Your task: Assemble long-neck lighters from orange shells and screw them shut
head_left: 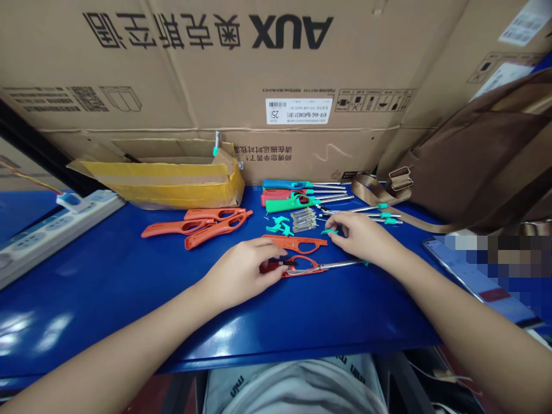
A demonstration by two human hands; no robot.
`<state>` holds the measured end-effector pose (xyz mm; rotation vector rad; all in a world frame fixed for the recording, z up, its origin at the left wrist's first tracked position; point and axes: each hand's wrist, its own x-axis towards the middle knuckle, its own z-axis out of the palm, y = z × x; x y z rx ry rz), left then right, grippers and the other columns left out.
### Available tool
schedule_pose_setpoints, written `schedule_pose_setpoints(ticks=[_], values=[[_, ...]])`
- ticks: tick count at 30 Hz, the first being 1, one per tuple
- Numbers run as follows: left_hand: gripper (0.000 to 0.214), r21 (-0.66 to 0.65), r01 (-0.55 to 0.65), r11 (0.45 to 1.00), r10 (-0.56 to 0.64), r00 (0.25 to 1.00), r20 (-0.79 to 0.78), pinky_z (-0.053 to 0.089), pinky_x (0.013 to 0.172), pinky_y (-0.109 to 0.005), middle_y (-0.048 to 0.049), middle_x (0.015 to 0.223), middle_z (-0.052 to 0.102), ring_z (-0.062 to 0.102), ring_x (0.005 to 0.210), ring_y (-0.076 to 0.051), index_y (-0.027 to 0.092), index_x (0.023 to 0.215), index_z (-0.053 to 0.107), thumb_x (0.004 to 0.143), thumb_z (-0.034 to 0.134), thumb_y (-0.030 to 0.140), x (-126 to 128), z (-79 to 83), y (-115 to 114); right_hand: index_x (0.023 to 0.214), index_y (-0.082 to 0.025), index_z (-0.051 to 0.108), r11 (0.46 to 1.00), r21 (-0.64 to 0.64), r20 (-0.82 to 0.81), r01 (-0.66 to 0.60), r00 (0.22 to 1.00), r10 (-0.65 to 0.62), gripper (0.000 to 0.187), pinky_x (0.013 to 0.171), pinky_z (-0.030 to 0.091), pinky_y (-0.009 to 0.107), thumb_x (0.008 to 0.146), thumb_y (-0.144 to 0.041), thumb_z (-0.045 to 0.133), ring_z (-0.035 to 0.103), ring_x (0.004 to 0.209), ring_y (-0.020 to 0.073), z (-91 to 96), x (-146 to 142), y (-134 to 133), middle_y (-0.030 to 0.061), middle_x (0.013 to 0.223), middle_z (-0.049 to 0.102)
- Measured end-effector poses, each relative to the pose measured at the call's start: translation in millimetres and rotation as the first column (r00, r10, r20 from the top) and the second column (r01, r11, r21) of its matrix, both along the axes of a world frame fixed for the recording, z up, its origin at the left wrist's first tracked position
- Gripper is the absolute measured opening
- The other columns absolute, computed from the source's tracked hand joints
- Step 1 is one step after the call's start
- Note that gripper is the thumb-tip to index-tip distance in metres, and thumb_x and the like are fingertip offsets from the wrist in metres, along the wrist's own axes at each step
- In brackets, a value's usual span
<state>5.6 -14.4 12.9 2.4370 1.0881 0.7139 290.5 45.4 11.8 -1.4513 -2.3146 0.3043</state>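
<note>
Orange lighter half [307, 267] (w/ metal tube [342, 264])

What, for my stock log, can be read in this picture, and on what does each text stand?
"AUX": upside down on the big cardboard box.
"奥克斯空调": upside down beside it, on the same box.
"KFR-46G/BpR3AES1 (B1)" and "25": upside down on its white label.
"师傅您辛苦了": upside down on the lower carton.
Other small print, the corner labels and the shirt lettering: too small to read.
</note>
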Motion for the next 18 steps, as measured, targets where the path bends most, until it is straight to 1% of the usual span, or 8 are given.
schedule_pose_setpoints(ticks=[2, 4, 5, 7, 10, 12, 14, 18], values=[[0.014, -0.005, -0.018, 1.0, 0.019, 0.998, 0.059, 0.051, 0.061, -0.021, -0.0042, 0.093, 0.073, 0.064, 0.068, -0.011, 0.017, 0.102, 0.076, 0.09, 0.069, 0.018, 2, 1.0, -1, 0.088, -0.017, 0.071, 0.999, -0.041, -0.177, 0.015, 0.984, -0.022, 0.011, 0.059, 0.04, 0.028, 0.08, -0.02, 0.065, 0.048, 0.057, 0.0125, 4.9, -1, -3, -0.0008, 0.069, 0.059], [0.013, 0.007, -0.031, 1.0, 0.029, 0.988, 0.149, 0.051, 0.061, -0.021, -0.0028, 0.089, 0.073, 0.062, 0.066, -0.01, 0.018, 0.101, 0.076, 0.09, 0.069, 0.017, 5, 1.6, -2, 0.093, -0.017, 0.072, 0.978, -0.203, -0.43, -0.058, 0.902, -0.036, 0.018, 0.053, 0.041, 0.026, 0.082, -0.031, 0.069, 0.048, 0.054, 0.0111, 11.1, -6, -8, -0.0029, 0.064, 0.056], [0.014, 0.01, -0.035, 0.999, 0.033, 0.981, 0.193, 0.052, 0.062, -0.02, -0.0024, 0.088, 0.072, 0.062, 0.065, -0.009, 0.018, 0.103, 0.076, 0.09, 0.07, 0.017, 7, 1.6, -3, 0.099, -0.017, 0.071, 0.932, -0.325, -0.541, -0.161, 0.84, -0.044, 0.026, 0.052, 0.044, 0.025, 0.083, -0.037, 0.071, 0.05, 0.054, 0.0108, 14.0, -9, -12, -0.0027, 0.066, 0.058], [0.021, 0.018, -0.043, 0.999, 0.037, 0.965, 0.259, 0.053, 0.062, -0.02, -0.0023, 0.091, 0.073, 0.061, 0.064, -0.009, 0.019, 0.11, 0.075, 0.088, 0.073, 0.02, 10, 1.1, -4, 0.102, -0.018, 0.07, 0.823, -0.453, -0.7, -0.343, 0.708, -0.09, 0.032, 0.05, 0.051, 0.024, 0.081, -0.041, 0.076, 0.057, 0.056, 0.0105, 18.0, -17, -20, -0.0014, 0.073, 0.063], [0.036, 0.032, -0.053, 0.998, 0.041, 0.948, 0.316, 0.056, 0.065, -0.022, -0.0039, 0.099, 0.073, 0.061, 0.068, -0.01, 0.02, 0.12, 0.071, 0.085, 0.079, 0.025, 14, -0.8, -6, 0.1, -0.019, 0.067, 0.659, -0.531, -0.786, -0.532, 0.6, -0.149, 0.032, 0.049, 0.057, 0.023, 0.081, -0.04, 0.08, 0.064, 0.061, 0.012, 16.7, -27, -29, -0.0009, 0.074, 0.065], [0.044, 0.036, -0.042, 0.998, 0.027, 0.936, 0.35, 0.058, 0.066, -0.022, -0.0046, 0.102, 0.073, 0.062, 0.069, -0.01, 0.02, 0.126, 0.068, 0.084, 0.08, 0.025, 15, -1.8, -7, 0.102, -0.018, 0.067, 0.58, -0.546, -0.811, -0.604, 0.555, -0.185, 0.033, 0.049, 0.06, 0.024, 0.081, -0.039, 0.081, 0.066, 0.066, 0.0133, 12.0, -32, -32, -0.0006, 0.076, 0.065], [0.046, 0.04, -0.016, 0.999, 0.0, 0.927, 0.375, 0.058, 0.065, -0.021, -0.0047, 0.103, 0.072, 0.062, 0.069, -0.009, 0.02, 0.129, 0.066, 0.086, 0.079, 0.023, 15, -2.1, -8, 0.101, -0.017, 0.067, 0.526, -0.555, -0.818, -0.645, 0.538, -0.204, 0.031, 0.047, 0.061, 0.022, 0.081, -0.036, 0.081, 0.065, 0.069, 0.013, 7.1, -35, -33, -0.0003, 0.077, 0.065], [0.038, 0.071, 0.066, 0.995, -0.088, 0.926, 0.366, 0.059, 0.069, -0.02, -0.0072, 0.112, 0.071, 0.064, 0.076, -0.009, 0.021, 0.128, 0.068, 0.09, 0.073, 0.018, 14, -1.5, -9, 0.101, -0.016, 0.066, 0.431, -0.579, -0.811, -0.692, 0.543, -0.216, 0.03, 0.046, 0.06, 0.019, 0.08, -0.031, 0.083, 0.064, 0.072, 0.0119, 2.2, -39, -35, -0.0005, 0.08, 0.064]])
